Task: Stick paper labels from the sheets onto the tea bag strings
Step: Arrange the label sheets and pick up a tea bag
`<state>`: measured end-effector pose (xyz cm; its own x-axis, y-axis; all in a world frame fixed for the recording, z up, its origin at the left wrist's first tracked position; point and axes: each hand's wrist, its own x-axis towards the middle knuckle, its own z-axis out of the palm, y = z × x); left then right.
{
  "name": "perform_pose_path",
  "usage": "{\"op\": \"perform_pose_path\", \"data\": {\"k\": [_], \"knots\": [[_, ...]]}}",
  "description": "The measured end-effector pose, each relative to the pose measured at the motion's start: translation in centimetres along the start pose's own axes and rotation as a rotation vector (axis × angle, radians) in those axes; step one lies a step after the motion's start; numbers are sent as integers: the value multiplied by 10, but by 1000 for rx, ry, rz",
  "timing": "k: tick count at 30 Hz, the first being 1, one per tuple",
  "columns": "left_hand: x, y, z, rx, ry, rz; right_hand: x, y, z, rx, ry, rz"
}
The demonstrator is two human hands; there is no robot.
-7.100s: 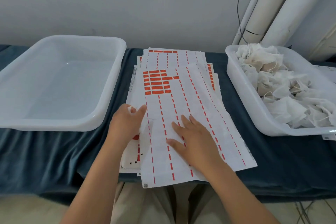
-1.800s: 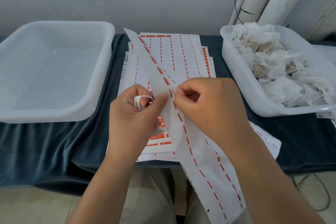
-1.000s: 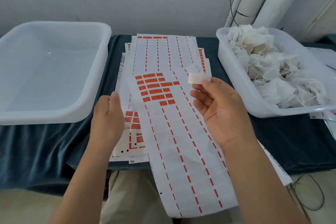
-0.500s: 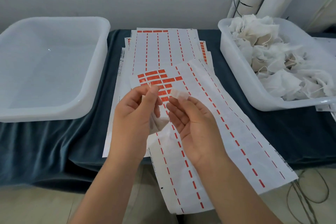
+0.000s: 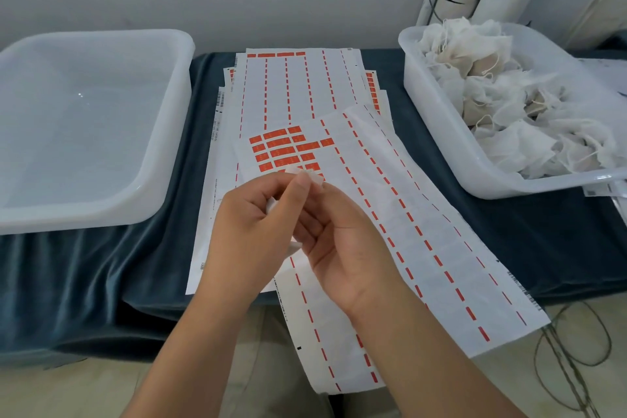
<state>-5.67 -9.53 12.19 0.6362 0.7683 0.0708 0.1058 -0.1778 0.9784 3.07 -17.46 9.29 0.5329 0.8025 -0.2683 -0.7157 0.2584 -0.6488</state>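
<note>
Both hands are held together above the bench (image 5: 101,265), palms turned toward each other. The left hand (image 5: 251,231) is curled, and a tea bag (image 5: 272,211) is gripped under its fingers, mostly hidden. A small white label (image 5: 310,175) is pinched in the bent fingertips of the right hand (image 5: 346,244), touching the left fingertips. Label sheets (image 5: 424,231) lie beneath the fingers. A filled tub (image 5: 448,132) is seen well to their right.

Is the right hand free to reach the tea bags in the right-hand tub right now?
Probably not yet: the right hand pinches a label together with the left hand. The way itself looks free, as the tub of tea bags is open-topped.
</note>
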Motion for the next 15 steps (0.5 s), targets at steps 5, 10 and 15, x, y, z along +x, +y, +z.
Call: {"op": "perform_pose_path", "data": {"k": [5, 10, 15], "knots": [[-1, 0, -2, 0, 23, -23, -1, -1, 0, -28, -48, -11], [0, -2, -1, 19, 48, -38, -3, 0, 0, 8, -51, -5], [-1, -3, 0, 42, 59, -60, -3, 5, 1, 92, -38, 6]]}}
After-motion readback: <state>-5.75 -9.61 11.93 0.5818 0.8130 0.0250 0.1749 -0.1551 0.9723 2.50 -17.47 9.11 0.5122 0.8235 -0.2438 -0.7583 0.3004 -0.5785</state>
